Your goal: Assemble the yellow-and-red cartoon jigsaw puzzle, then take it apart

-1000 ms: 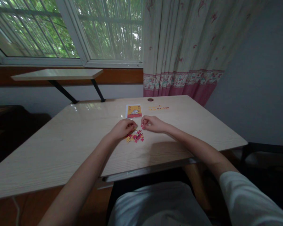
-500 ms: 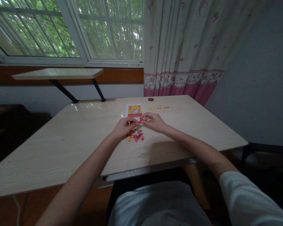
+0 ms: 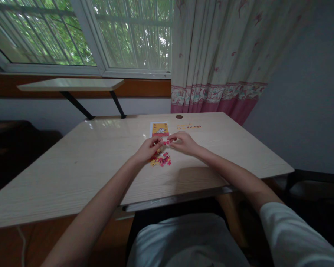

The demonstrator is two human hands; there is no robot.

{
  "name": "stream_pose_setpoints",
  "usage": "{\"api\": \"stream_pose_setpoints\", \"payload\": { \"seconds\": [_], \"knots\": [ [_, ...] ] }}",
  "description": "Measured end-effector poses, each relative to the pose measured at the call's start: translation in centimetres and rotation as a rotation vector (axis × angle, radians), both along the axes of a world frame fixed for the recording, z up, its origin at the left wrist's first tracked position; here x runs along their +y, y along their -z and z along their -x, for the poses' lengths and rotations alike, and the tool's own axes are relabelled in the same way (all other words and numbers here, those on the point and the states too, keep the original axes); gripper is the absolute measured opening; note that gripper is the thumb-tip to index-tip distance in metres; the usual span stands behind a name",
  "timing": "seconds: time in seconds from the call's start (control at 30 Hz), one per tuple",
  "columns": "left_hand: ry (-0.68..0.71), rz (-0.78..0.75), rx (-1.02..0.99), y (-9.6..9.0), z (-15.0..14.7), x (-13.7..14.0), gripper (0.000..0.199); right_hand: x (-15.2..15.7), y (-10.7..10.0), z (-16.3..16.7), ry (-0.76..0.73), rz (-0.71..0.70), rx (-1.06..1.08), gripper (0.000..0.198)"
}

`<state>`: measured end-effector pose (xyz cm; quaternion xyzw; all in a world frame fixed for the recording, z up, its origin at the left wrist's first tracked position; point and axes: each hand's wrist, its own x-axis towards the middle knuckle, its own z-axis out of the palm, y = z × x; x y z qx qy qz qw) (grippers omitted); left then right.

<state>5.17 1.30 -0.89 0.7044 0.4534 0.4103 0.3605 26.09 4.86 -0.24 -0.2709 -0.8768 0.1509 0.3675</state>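
Small pink jigsaw puzzle pieces (image 3: 166, 142) are pinched between my two hands, just above the table. My left hand (image 3: 150, 147) is closed on their left side, thumb and fingers together. On the right side, my right hand (image 3: 182, 141) grips them with its fingertips. Whether the pieces are joined is too small to tell. Below my hands lies a loose pile of pink, yellow and white puzzle pieces (image 3: 161, 159), partly covered by my left hand. Behind my hands is a yellow and red picture sheet (image 3: 159, 128) with a white figure on it.
More orange-yellow puzzle pieces (image 3: 193, 127) lie in rows at the back right of the pale wooden table (image 3: 100, 163). A raised shelf (image 3: 72, 85) stands at the back left. A round cable hole (image 3: 179, 116) is near the rear edge, before a curtain (image 3: 211, 66).
My fingers have drawn slightly apart, and more of the pink pieces shows between them. The whole view has shifted a little. The pile and the sheet lie as before.
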Motion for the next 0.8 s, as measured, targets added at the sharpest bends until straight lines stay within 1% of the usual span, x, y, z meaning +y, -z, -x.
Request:
{"api": "stream_pose_setpoints", "payload": {
  "seconds": [0.1,0.17,0.3,0.47,0.53,0.63,0.7,0.8],
  "knots": [
    [0.003,-0.014,0.007,-0.1,0.0,0.1,0.035,-0.1,-0.1,-0.3,0.012,-0.142,-0.083,0.021],
    [0.003,-0.026,0.009,-0.1,0.1,0.2,0.036,-0.1,-0.5,-0.5,0.029,-0.189,-0.119,0.023],
    [-0.029,-0.088,0.007,-0.2,0.5,0.5,0.036,0.3,-1.5,-1.5,0.100,-0.220,-0.112,0.025],
    [-0.147,-0.122,0.120,-0.2,1.2,0.5,0.034,1.2,-2.2,-2.9,0.240,-0.259,0.006,0.025],
    [-0.169,-0.132,0.150,-0.2,1.4,0.5,0.032,1.5,-2.1,-3.2,0.240,-0.298,0.047,0.025],
    [-0.166,-0.145,0.203,-0.2,1.5,0.7,0.031,1.7,-2.0,-3.3,0.208,-0.346,0.071,0.025],
    [-0.159,-0.163,0.252,-0.2,1.7,0.8,0.030,1.8,-2.1,-3.4,0.186,-0.347,0.051,0.023],
    [-0.121,-0.195,0.328,-0.3,1.9,0.9,0.026,2.3,-2.8,-3.9,0.133,-0.306,-0.005,0.023]
  ]
}}
